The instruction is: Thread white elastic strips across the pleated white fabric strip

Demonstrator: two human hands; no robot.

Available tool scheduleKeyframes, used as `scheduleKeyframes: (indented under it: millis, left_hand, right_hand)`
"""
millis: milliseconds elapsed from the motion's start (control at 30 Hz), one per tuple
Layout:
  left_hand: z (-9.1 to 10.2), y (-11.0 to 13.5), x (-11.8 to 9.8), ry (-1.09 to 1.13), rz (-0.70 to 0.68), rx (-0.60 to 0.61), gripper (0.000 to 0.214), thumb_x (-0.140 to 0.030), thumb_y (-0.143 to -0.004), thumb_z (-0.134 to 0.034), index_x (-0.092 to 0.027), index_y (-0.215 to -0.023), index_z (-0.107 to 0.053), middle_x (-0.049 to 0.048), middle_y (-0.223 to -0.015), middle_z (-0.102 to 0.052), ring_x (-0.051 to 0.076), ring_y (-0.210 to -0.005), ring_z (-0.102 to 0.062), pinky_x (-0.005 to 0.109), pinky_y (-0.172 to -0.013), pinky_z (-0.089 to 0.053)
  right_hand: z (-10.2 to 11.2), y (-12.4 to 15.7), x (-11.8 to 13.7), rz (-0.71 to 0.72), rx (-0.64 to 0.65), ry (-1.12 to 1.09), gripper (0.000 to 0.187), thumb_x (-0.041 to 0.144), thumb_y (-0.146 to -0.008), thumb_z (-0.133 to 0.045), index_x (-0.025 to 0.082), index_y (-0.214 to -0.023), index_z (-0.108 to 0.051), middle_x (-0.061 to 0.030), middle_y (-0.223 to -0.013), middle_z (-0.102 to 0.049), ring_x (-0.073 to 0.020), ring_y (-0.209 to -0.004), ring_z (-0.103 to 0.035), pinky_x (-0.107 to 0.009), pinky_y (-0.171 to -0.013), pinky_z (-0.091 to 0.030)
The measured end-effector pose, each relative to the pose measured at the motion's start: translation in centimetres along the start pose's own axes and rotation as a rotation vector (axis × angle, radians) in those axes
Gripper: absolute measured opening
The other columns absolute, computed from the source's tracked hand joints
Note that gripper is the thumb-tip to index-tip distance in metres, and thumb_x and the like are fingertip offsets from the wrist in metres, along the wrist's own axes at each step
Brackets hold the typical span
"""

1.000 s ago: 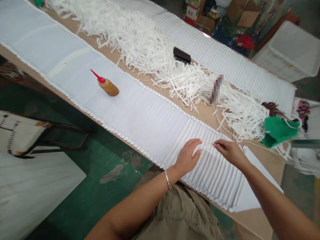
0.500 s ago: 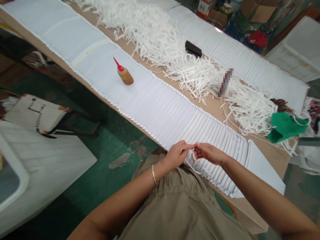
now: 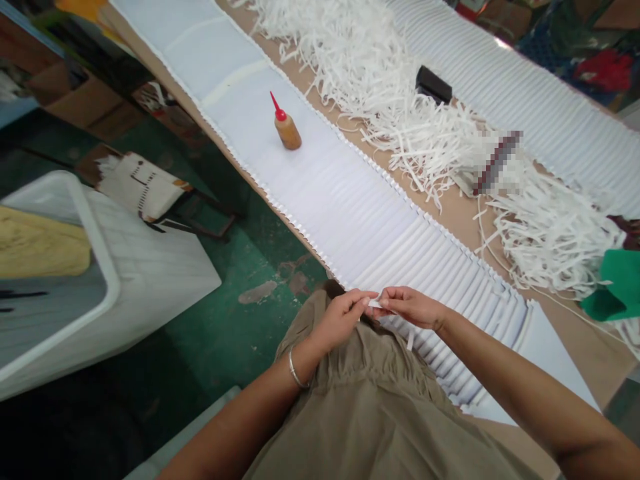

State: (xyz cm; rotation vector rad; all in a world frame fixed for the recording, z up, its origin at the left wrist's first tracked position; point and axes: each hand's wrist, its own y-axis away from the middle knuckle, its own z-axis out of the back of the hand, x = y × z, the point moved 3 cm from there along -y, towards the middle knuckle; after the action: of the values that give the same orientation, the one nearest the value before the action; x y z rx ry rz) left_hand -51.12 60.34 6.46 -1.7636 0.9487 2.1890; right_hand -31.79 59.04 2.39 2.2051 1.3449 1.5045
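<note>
Both hands meet at the near edge of the table, pinching a narrow white strip (image 3: 374,303) between them. My left hand (image 3: 345,315), with a silver bangle on its wrist, grips the strip's left side. On the other side, the fingers of my right hand (image 3: 409,307) are closed on the same strip. Beneath and beyond them a long row of overlapping white sheets (image 3: 345,220) runs diagonally across the table. A brown glue-type bottle (image 3: 289,131) with a red nozzle stands upright on these sheets.
A heap of loose white strips (image 3: 400,113) lies along the middle of the brown table (image 3: 565,320). On it rests a black block-shaped object (image 3: 434,85). Green cloth (image 3: 613,287) lies at the right. A large white bin (image 3: 160,267) stands on the floor at left.
The view has swung left, so things appear shifted to the right. My hands have drawn the strip in; its looped end no longer hangs between them, and the right fingers have closed more.
</note>
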Motion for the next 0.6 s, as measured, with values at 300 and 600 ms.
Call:
scheduleKeyframes:
  millis: [300,600]
  left_hand:
    - [2.3,0.4,8.9,-0.088,0.309,-0.122,0.024,-0.035,-0.084,-0.059,-0.015,-0.074,-0.066,-0.0012,-0.059,-0.059,0.013,-0.057,-0.051,0.024,-0.058,-0.036]
    - [3.0,-0.6,12.8,0.021,0.330,-0.296,0.019,-0.032,-0.083,-0.060,-0.016,-0.071,-0.062,-0.0025,-0.054,-0.056,0.012,-0.054,-0.051,0.024,-0.059,-0.038]
  right_hand:
    - [6.0,-0.7,0.4,-0.086,-0.113,0.768,0.038,0.055,-0.085,-0.061,0.018,-0.088,-0.070,0.0031,-0.056,-0.058,-0.0137,-0.055,-0.052,-0.028,-0.058,-0.040]
    - [15.9,-0.1,5.3,-0.066,-0.401,1.018,0.039,0.060,-0.078,-0.062,0.021,-0.078,-0.069,-0.0006,-0.064,-0.065,-0.0169,-0.062,-0.058,-0.029,-0.061,-0.042]
